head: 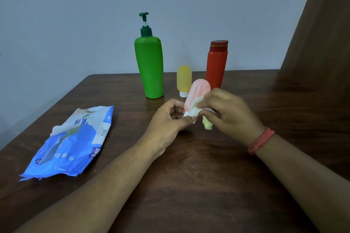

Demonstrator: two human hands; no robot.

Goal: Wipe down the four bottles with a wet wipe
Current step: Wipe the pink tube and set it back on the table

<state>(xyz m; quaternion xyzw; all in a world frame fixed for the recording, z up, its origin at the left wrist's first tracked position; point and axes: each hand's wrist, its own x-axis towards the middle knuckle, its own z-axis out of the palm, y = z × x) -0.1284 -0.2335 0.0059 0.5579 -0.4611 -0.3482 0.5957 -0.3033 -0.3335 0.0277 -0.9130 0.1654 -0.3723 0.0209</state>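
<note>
A small pink squeeze bottle [198,91] is held cap-down above the table, tilted slightly right. My left hand [170,119] grips its lower end near the white cap. My right hand [229,113] presses a crumpled pale wet wipe [197,108] against the bottle's lower right side, and a tail of the wipe hangs below the fingers. Behind stand a tall green pump bottle [150,66], a small yellow squeeze bottle [184,79] on its white cap, and a red bottle [216,64] with a dark red cap.
A blue pack of wet wipes [75,143] lies flat at the left of the dark wooden table [189,185], its flap peeled up. A grey wall rises behind the table, and a brown curtain [318,34] hangs at the right.
</note>
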